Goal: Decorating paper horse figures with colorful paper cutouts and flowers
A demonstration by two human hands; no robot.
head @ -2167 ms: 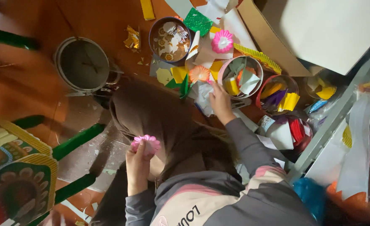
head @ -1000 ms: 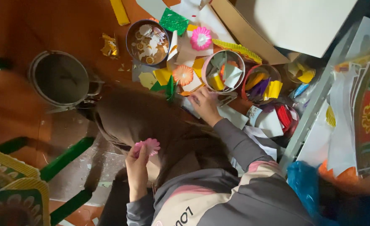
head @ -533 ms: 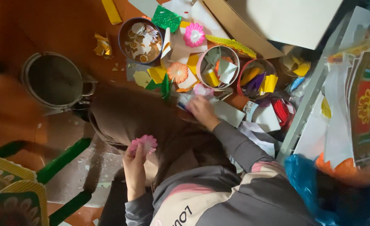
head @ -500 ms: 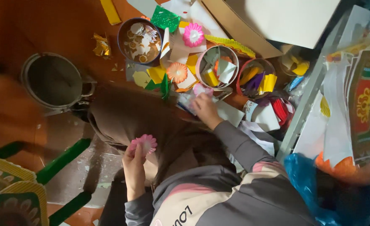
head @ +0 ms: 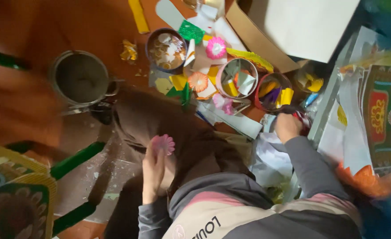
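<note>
Pink paper flower [head: 164,144] sits pinched in my left hand [head: 153,170], low centre of frame. My right hand [head: 287,127] reaches into scraps at centre right; I cannot tell its grip.

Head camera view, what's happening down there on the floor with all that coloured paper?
A person sits among paper craft scraps. The left hand holds a pink pleated paper flower over the lap. The right hand reaches into a container of red paper pieces on the right. Ahead stand bowls of cut paper: one with pale pieces, one with mixed scraps. A metal pot sits to the left.
</note>
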